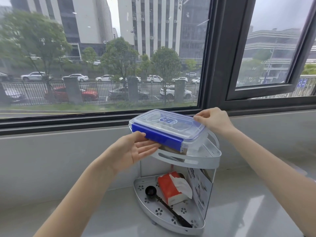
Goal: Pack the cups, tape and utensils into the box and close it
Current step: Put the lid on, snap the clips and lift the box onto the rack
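Box (168,130) lidded, atop rack (201,159); left hand (135,149), right hand (213,120) grip opposite edges.

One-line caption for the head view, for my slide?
Both hands hold a lidded clear box on a corner rack's top shelf.

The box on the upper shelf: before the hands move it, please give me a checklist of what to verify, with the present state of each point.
1. Lid sits on the box: ok.
2. Near blue latch folded down: ok.
3. Other latches shut: cannot tell, the right hand covers the far corner.
4. Both hands on the box: ok, the left hand touches the blue latch side.
5. Cups, tape and utensils inside: cannot tell, though a black scoop lies on the lower shelf.
6. Box rests on the upper shelf: cannot tell; it looks tilted.
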Available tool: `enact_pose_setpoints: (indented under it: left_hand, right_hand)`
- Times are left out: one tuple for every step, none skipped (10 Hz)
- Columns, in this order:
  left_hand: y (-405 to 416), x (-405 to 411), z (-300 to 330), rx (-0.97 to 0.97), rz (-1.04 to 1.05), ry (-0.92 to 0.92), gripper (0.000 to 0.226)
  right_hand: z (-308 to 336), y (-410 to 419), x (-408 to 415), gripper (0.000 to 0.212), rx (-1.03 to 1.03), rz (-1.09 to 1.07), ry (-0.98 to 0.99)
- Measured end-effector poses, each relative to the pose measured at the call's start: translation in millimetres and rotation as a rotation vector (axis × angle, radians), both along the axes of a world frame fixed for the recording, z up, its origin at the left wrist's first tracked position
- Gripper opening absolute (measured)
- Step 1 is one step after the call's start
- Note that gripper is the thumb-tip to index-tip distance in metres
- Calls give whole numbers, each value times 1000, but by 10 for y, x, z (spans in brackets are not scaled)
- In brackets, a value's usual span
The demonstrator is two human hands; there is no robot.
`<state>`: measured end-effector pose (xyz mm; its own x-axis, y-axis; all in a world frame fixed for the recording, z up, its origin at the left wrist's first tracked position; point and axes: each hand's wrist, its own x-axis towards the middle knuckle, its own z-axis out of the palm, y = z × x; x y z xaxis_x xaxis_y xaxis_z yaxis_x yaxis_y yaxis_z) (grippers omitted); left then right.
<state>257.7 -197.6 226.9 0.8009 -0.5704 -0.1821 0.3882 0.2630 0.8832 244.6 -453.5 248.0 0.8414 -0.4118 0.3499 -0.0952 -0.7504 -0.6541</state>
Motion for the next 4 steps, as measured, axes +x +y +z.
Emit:
enact_pose_setpoints:
  left_hand:
    - [47,-19,16,16,-16,6,38]
    - [83,-44,47,60,-30,-13,39]
    - [182,-80,164,98,-38,-45,34]
    - [301,-128,324,128,12,-83,26]
  right_hand:
    - [-2,19,-10,24,-11,-12,-6]
    - [13,41,-37,24,-31,-12,13]
    - [104,124,-131,24,-44,31,68]
    - [275,272,-219,27,-77,48,58]
